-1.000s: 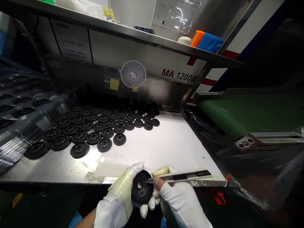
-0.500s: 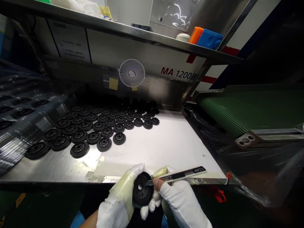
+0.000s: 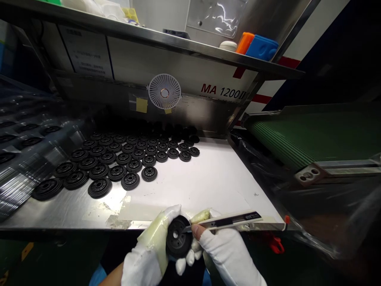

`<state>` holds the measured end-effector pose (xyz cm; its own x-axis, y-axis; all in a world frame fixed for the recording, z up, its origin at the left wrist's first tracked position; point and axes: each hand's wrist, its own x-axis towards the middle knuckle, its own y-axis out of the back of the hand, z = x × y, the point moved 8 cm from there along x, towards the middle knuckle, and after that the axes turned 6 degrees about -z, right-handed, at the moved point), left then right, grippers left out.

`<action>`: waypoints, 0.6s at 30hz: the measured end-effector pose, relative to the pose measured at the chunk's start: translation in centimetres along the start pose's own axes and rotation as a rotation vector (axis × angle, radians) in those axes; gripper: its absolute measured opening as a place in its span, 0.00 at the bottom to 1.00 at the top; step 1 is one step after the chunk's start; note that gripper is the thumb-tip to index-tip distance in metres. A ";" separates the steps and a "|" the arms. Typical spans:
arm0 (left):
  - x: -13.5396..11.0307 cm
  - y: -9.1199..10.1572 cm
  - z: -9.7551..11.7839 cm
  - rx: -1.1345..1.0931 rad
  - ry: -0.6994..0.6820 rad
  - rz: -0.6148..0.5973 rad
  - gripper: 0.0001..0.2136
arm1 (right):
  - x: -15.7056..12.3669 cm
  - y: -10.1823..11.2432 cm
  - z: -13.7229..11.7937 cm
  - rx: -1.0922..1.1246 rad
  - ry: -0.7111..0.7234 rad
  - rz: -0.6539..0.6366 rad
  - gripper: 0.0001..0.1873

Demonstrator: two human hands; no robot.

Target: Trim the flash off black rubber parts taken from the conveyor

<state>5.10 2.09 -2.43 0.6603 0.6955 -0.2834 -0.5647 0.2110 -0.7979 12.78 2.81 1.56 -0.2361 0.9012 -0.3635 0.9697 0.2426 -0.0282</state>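
At the table's front edge, my gloved left hand (image 3: 154, 242) grips a round black plastic wheel (image 3: 179, 240) by its rim, its face tilted up toward me. My right hand (image 3: 223, 246), in a white glove with the thumb tip bare, is closed on a utility knife (image 3: 230, 219). The blade tip meets the wheel's face, just right of the centre hole. Some gloved fingers show beneath the wheel. Several similar black wheels (image 3: 130, 181) lie in rows on the left and middle of the table.
White sheeting (image 3: 208, 178) covers part of the metal table. Clear plastic trays (image 3: 53, 155) with black wheels are stacked at left. A small fan (image 3: 164, 92) stands behind, below a metal shelf (image 3: 202, 51). A green conveyor belt (image 3: 321, 131) is at right.
The utility knife's handle end has swung slightly, its angle a little different, while the blade stays at the wheel's face. Both hands hold nearly the same place.
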 end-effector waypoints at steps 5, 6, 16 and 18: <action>0.3 0.4 -0.4 -0.006 0.016 0.019 0.37 | 0.5 0.2 0.6 -0.015 -0.023 -0.019 0.25; 0.4 0.3 -0.5 -0.010 0.026 0.012 0.37 | 0.5 0.2 0.8 -0.006 -0.029 -0.025 0.25; -1.1 0.0 3.7 0.000 -0.174 0.190 0.15 | -0.2 2.7 -1.8 0.366 0.265 0.245 0.10; -1.2 1.0 4.6 0.138 -0.286 0.256 0.14 | -0.4 3.0 -1.5 0.450 0.254 0.303 0.09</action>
<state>1.42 4.61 -0.46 0.3362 0.8964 -0.2887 -0.7670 0.0827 -0.6363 15.71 3.70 3.07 0.1017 0.9776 -0.1845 0.9142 -0.1650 -0.3701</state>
